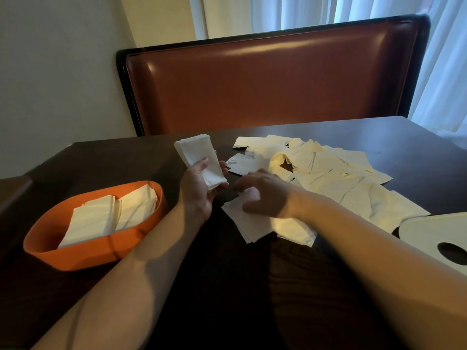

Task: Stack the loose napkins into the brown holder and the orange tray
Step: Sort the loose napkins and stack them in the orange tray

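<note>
My left hand (pixel 199 190) grips a small stack of white napkins (pixel 198 154) above the dark table, thumb across its lower end. My right hand (pixel 262 195) lies on a few loose napkins (pixel 250 223) near the table's middle, fingers curled down onto the top sheet. A wide spread of loose napkins (pixel 328 173) covers the table to the right. At the left stands the orange tray (pixel 83 253) with two piles of napkins (pixel 101 215) lying side by side in it. No brown holder is plainly visible.
A white lid-like object with an oval hole (pixel 439 236) sits at the right edge. A reddish-brown booth seat back (pixel 265 84) stands behind the table (pixel 219 286), with curtains behind. A dark brown object (pixel 12 190) shows at the far left edge.
</note>
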{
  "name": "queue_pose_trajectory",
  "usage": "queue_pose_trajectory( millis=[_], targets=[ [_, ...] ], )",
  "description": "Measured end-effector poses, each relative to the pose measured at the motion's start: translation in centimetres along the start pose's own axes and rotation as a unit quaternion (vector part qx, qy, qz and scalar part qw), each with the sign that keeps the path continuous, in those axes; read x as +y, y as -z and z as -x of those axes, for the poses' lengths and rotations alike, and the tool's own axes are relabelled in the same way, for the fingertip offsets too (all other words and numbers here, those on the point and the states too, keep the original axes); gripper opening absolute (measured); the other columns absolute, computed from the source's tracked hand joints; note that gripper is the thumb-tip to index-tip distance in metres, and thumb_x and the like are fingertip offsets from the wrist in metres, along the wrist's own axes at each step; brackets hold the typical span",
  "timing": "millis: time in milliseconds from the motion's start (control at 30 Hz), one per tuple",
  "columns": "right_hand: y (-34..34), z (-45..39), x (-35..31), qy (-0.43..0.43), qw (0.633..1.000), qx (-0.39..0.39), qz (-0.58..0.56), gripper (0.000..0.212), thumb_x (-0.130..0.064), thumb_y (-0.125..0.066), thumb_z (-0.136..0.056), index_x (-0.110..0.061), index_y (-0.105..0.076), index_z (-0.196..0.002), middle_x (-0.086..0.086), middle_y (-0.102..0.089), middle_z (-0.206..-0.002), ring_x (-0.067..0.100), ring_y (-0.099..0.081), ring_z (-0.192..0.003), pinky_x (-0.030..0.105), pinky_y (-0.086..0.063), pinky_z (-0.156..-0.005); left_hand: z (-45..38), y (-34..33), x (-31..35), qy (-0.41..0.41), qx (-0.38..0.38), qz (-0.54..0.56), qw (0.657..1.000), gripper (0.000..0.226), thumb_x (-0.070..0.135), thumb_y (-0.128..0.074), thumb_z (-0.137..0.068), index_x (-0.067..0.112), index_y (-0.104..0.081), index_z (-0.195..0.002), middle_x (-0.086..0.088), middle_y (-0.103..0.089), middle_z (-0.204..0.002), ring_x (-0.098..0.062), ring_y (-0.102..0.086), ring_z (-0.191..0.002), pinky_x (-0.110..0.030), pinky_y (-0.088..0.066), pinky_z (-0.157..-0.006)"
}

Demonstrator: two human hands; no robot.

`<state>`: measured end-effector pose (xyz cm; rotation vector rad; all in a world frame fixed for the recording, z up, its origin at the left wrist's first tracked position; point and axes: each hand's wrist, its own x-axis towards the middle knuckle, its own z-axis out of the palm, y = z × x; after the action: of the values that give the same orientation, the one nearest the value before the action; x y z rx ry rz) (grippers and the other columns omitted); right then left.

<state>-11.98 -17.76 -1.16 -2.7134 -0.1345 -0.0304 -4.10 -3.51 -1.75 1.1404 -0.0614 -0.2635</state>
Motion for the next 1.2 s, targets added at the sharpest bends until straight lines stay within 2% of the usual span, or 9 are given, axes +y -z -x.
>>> queue_pose_trajectory(
  millis=[300,467,600,700,800,900,1000,1100,1200],
  targets=[
    [0.3,0.2,0.0,0.004,0.999,-0.021,0.049,0.030,-0.040,-0.062,-0.094,-0.025,-0.063,-0.119,-0.011,-0.050,-0.111,0.010,-0.033,-0.109,0.038,-0.030,-0.101,0.2,0.0,0.1,0.029,-0.010,0.031,0.999,0.037,0.019,-0.056,-0.093,0.014,-0.046,-0.128,-0.013,-0.066,-0.105,-0.025,-0.063,-0.096,-0.033,-0.051,-0.071],
    [0.1,0.0,1.1,0.037,0.985,0.141,-0.090,0.024,-0.030,-0.069,-0.090,-0.021,-0.068,-0.112,-0.012,-0.057,-0.108,0.006,-0.043,-0.110,0.032,-0.042,-0.094,0.4,-0.2,0.5,0.044,0.000,0.081,0.996,0.039,0.015,-0.058,-0.092,0.014,-0.044,-0.129,-0.014,-0.065,-0.111,-0.025,-0.064,-0.098,-0.043,-0.054,-0.087],
    [0.5,-0.1,0.5,0.043,0.933,0.247,-0.257,0.015,-0.014,-0.070,-0.090,-0.028,-0.065,-0.086,-0.017,-0.060,-0.080,-0.009,-0.055,-0.071,0.009,-0.044,-0.065,0.8,-0.6,0.9,0.040,0.027,0.065,0.997,0.039,0.018,-0.062,-0.092,0.022,-0.042,-0.124,-0.009,-0.059,-0.115,-0.026,-0.058,-0.109,-0.052,-0.048,-0.096],
    [1.1,0.1,0.0,0.040,0.877,0.249,-0.408,0.015,-0.003,-0.069,-0.088,-0.018,-0.069,-0.089,-0.003,-0.068,-0.082,-0.001,-0.066,-0.071,0.020,-0.056,-0.063,2.1,-1.0,1.3,0.053,-0.030,0.024,0.998,0.017,0.022,-0.056,-0.097,0.019,-0.054,-0.113,-0.008,-0.062,-0.107,-0.027,-0.059,-0.103,-0.047,-0.051,-0.077],
    [1.4,0.4,-0.2,0.017,0.824,0.221,-0.522,0.010,-0.007,-0.069,-0.088,-0.006,-0.066,-0.097,0.002,-0.072,-0.087,0.009,-0.070,-0.077,0.026,-0.057,-0.063,2.9,-0.9,1.6,0.083,-0.143,-0.029,0.986,0.025,0.024,-0.041,-0.102,0.017,-0.060,-0.117,-0.007,-0.070,-0.092,-0.026,-0.066,-0.094,-0.044,-0.052,-0.081],
    [1.3,0.2,-0.1,0.022,0.833,0.285,-0.474,0.006,-0.011,-0.069,-0.090,-0.008,-0.069,-0.095,-0.003,-0.071,-0.085,0.004,-0.067,-0.077,0.018,-0.053,-0.062,3.0,-0.7,1.3,0.120,-0.203,-0.086,0.968,0.027,0.032,-0.036,-0.104,0.021,-0.061,-0.099,-0.006,-0.074,-0.086,-0.018,-0.071,-0.072,-0.039,-0.059,-0.067],
    [1.0,-0.1,-0.1,0.024,0.847,0.350,-0.400,0.006,-0.014,-0.069,-0.091,-0.010,-0.072,-0.094,-0.005,-0.069,-0.087,-0.002,-0.063,-0.078,0.012,-0.051,-0.063,2.5,-0.6,0.6,0.132,-0.196,-0.114,0.965,0.041,0.055,-0.036,-0.101,0.024,-0.063,-0.097,-0.002,-0.071,-0.090,-0.018,-0.069,-0.074,-0.035,-0.058,-0.062],
    [0.7,-0.4,-0.3,-0.011,0.830,0.369,-0.418,0.008,-0.015,-0.070,-0.090,-0.009,-0.073,-0.091,0.006,-0.067,-0.089,-0.004,-0.059,-0.072,0.015,-0.052,-0.056,2.3,-0.6,0.6,0.175,-0.266,-0.045,0.947,0.079,0.074,-0.020,-0.092,0.020,-0.076,-0.099,-0.009,-0.074,-0.089,-0.023,-0.070,-0.074,-0.033,-0.056,-0.059],
    [0.0,-0.6,-0.4,-0.055,0.817,0.362,-0.446,0.004,-0.017,-0.071,-0.089,-0.013,-0.072,-0.089,0.003,-0.067,-0.087,0.005,-0.060,-0.076,0.026,-0.055,-0.060,2.6,-0.6,0.6,0.178,-0.304,-0.030,0.935,0.068,0.068,-0.030,-0.089,0.018,-0.071,-0.110,-0.010,-0.074,-0.090,-0.024,-0.071,-0.077,-0.036,-0.056,-0.066]
  ],
)
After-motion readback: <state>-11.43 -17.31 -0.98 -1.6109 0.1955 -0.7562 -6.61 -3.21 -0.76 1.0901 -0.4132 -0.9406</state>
